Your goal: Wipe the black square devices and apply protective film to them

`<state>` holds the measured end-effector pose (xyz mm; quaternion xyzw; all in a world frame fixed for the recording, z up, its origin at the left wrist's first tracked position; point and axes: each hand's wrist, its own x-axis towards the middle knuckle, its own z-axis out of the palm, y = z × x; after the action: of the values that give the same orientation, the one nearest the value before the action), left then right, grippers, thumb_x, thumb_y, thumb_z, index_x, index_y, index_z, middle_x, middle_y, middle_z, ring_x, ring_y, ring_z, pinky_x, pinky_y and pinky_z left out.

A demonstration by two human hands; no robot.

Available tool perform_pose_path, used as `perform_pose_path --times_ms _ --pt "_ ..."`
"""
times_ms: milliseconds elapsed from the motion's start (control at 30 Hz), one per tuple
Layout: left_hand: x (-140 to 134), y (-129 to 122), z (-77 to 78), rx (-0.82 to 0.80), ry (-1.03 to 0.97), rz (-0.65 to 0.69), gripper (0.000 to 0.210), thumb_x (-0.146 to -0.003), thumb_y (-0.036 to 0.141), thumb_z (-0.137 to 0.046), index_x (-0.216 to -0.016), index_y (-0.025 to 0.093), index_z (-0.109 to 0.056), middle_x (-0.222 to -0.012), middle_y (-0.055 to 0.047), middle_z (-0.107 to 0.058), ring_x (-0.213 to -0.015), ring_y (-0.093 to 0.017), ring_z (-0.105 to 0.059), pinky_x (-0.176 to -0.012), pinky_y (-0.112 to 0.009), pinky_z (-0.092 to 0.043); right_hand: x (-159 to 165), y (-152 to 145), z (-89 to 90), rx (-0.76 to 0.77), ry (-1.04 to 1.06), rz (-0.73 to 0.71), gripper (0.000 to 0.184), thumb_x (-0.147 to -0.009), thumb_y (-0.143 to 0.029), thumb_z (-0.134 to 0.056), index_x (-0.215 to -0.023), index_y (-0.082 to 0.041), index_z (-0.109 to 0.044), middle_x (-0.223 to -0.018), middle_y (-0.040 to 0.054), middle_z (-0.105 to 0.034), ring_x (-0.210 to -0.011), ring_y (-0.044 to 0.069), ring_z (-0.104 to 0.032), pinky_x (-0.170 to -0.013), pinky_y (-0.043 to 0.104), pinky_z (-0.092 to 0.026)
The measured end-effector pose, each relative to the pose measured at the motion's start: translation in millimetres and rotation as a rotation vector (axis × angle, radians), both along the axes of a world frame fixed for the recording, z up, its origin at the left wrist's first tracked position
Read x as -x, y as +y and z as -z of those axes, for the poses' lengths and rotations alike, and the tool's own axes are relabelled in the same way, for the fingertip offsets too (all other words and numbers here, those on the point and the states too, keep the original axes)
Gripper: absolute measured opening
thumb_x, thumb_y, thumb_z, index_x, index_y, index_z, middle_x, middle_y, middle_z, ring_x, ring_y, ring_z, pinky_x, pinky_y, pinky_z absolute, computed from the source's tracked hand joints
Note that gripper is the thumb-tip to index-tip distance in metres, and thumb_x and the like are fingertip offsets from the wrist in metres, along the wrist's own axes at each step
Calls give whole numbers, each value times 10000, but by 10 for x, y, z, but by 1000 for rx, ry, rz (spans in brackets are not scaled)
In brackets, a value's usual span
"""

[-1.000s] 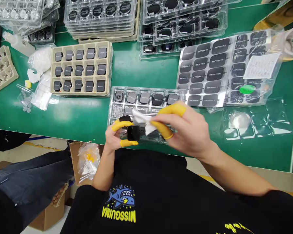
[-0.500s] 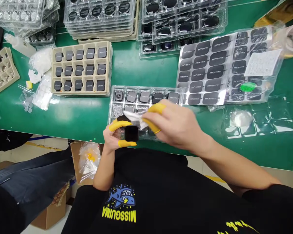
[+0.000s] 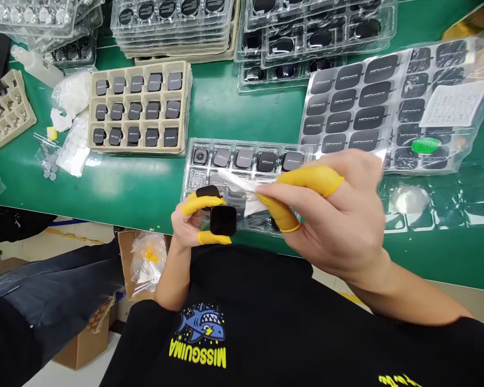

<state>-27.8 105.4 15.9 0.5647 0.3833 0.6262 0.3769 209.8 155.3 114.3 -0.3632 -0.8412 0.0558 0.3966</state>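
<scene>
My left hand [image 3: 186, 226] grips a square smartwatch case [image 3: 223, 220] by its edges, between fingers in yellow finger cots. The watch's glossy black face is turned up. A dark rounded piece [image 3: 208, 191] shows just past the index finger; whether the hand holds it I cannot tell. Between thumb and fingers, my right hand [image 3: 339, 209], also in yellow finger cots, pinches a folded white wipe [image 3: 242, 188]. The wipe is to the right of the watch and apart from it. Beneath both hands is a clear plastic tray [image 3: 190, 161] with several watch cases, partly hidden by the hands.
A beige tray [image 3: 189, 107] of dark square pieces lies at back left. Sheets of dark printed stickers [image 3: 339, 102] are at right, near a bagged stack [image 3: 447, 80]. Stacked clear trays [image 3: 173, 32] line the back. A white bottle [image 3: 36, 64] lies at far left.
My right hand with the wipe has come up closer to the camera and moved right, away from the watch. My left hand keeps the watch in nearly the same place.
</scene>
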Motion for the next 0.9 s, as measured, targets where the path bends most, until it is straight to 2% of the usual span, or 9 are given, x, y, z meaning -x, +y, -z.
perform_pose_path --times_ms 67,233,333,400,467,567,667,767,900 --pt "15 -14 29 9 20 -25 743 -582 684 -1051 -1171 265 -883 -1042 -64 -856 -853 -223 -812 -664 -304 -655 -11 -3 4 -36 -1 -3 281 -990 -92 -770 -1176 -301 -740 -934 20 -784 -953 278 -700 -976 535 -493" --pt "49 -33 40 50 70 -23 805 -469 631 -1108 -1142 246 -891 -1020 -76 -862 -913 -274 -832 -789 -381 -702 50 -37 -4 58 -65 -219 220 -1071 -138 -639 -1155 -313 -743 -939 6 -773 -1009 260 -705 -1062 573 -494" --pt "40 -23 17 69 51 7 803 -500 609 -1107 -1193 272 -881 -1099 -89 -869 -970 -286 -838 -850 -406 -705 122 -44 40 92 -60 -341 235 -1110 -150 -579 -1102 -314 -747 -876 -9 -739 -987 236 -708 -1095 555 -489" --pt "26 -14 13 50 14 33 799 -517 591 -1107 -1215 279 -874 -1118 -83 -868 -951 -269 -836 -831 -384 -697 152 -14 101 120 -39 -366 230 -1109 -157 -591 -1080 -328 -742 -871 -17 -739 -971 230 -714 -1083 545 -496" --pt "15 -12 15 21 -26 43 769 -550 598 -1094 -1209 267 -876 -1066 -68 -864 -892 -238 -825 -779 -345 -679 157 38 172 93 -88 -305 231 -1095 -142 -603 -1055 -322 -742 -875 -10 -745 -973 240 -718 -1052 551 -504" --pt "16 -23 6 44 -34 26 719 -564 615 -1084 -1146 242 -887 -955 -49 -836 -823 -211 -795 -734 -321 -655 111 114 233 -57 -186 -179 207 -1067 -98 -620 -1050 -275 -726 -862 12 -746 -958 258 -712 -967 545 -529" --pt "28 -36 -13 78 -49 17 698 -538 619 -1092 -1085 233 -893 -895 -46 -813 -799 -216 -782 -734 -339 -658 19 141 176 -132 -96 -59 182 -1028 -121 -725 -1146 -258 -703 -933 40 -765 -960 280 -705 -868 519 -539" --pt "29 -34 -11 74 -107 16 702 -537 654 -1081 -1078 247 -895 -883 -44 -805 -750 -200 -761 -681 -327 -645 -61 123 26 -63 4 25 255 -997 -137 -785 -1176 -292 -691 -999 63 -762 -1009 311 -696 -831 507 -548" --pt "18 -34 19 101 -132 9 753 -472 680 -1088 -1054 244 -894 -897 -47 -788 -737 -198 -750 -655 -327 -641 -89 75 -109 75 63 -41 228 -1019 -119 -727 -1130 -303 -651 -1044 59 -759 -1055 295 -683 -873 483 -585"
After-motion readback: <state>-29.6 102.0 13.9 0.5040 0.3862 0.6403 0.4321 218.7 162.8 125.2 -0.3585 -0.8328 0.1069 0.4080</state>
